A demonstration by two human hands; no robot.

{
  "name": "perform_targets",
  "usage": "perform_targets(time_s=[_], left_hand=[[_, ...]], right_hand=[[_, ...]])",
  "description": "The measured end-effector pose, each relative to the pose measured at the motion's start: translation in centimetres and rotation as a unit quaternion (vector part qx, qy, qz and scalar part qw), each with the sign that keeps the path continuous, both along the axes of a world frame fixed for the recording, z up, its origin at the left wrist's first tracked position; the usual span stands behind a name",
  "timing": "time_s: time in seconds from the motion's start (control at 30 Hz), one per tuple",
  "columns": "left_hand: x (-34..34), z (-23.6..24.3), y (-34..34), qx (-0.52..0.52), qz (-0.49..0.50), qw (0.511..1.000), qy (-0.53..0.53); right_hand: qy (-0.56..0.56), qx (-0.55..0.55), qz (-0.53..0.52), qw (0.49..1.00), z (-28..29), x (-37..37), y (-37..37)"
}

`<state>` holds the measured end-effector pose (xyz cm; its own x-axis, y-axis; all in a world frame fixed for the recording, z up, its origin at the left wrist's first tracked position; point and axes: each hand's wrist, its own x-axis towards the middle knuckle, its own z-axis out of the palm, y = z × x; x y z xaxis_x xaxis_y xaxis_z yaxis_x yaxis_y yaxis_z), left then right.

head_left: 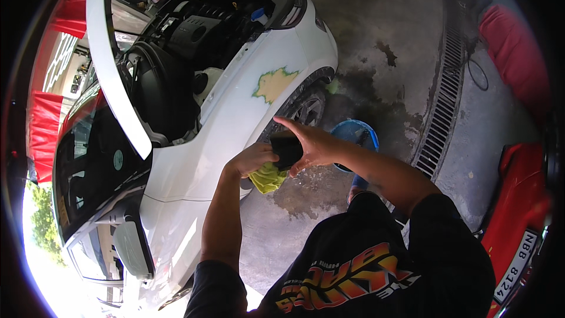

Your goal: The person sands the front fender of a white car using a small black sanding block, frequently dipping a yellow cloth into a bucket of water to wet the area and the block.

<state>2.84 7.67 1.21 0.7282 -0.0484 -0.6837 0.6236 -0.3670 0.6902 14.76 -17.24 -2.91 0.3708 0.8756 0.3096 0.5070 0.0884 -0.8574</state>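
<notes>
My left hand is closed, its fingertips against the left edge of a dark, flat-faced block. Bunched below that hand hangs a yellow-green cloth, which it grips. My right hand reaches round the block from the right, one finger stretched toward the car and another digit curled at the lower edge. Both hands are beside the front wheel of a white car. On its fender, above the wheel arch, is a tan patch with a ragged greenish border.
A blue bucket stands on the wet concrete floor, partly behind my right forearm. Over the engine bay the bonnet is raised. A floor drain grate runs along the right, with a red vehicle beyond. The side mirror juts out lower left.
</notes>
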Motion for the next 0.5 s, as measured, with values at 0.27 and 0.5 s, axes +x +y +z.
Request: perform_targets(time_s=[0.27,0.5], left_hand=[[10.2,3.0,-1.5,0.129,-0.086,0.988,0.017],[14.9,1.3,1.8,-0.008,-0.015,1.0,0.025]], right_hand=[[-0.023,-0.055,-0.054,0.997,-2.0,5.6,0.5],[-0.228,-0.023,-0.223,0.948,-2.2,5.2,2.3]])
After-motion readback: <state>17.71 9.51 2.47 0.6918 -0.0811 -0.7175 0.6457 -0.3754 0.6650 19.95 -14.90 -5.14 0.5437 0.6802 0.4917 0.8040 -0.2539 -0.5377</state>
